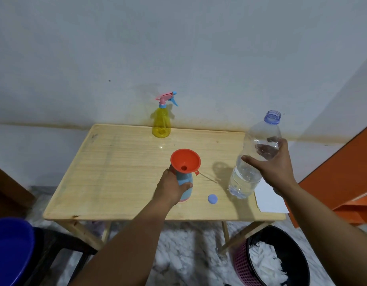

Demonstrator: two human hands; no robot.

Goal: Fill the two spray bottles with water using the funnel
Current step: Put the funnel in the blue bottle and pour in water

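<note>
A: Which step does the figure show?

B: Judged from the layout, the pour into the second spray bottle. The left hand (171,187) wraps its fingers and thumb round the blue spray bottle (185,185), which stands near the middle of the surface (116,172) with the orange funnel (185,161) seated in its neck. The right hand (275,164) grips the clear water bottle (254,155), open at the top and held upright to slightly tilted at the right side, its base close to the surface; whether it touches cannot be told.

A: How is the pour best done?

B: Bring the open mouth over the funnel's bowl, tip slowly, and keep the stream on the sloping wall, not the hole, so the water drains as fast as it arrives. The left hand should hold the blue bottle steady, since the funnel makes it top-heavy. The water bottle looks roughly half full, so it may slosh when tipped.

A: And the count?

B: Two spray bottles: the blue one, and a yellow spray bottle (161,123) at the far edge with its pink trigger head on. One funnel, one water bottle, one blue cap (212,198) lying between the blue bottle and the water bottle, and a sheet of white paper (270,200) at the near right corner.
</note>
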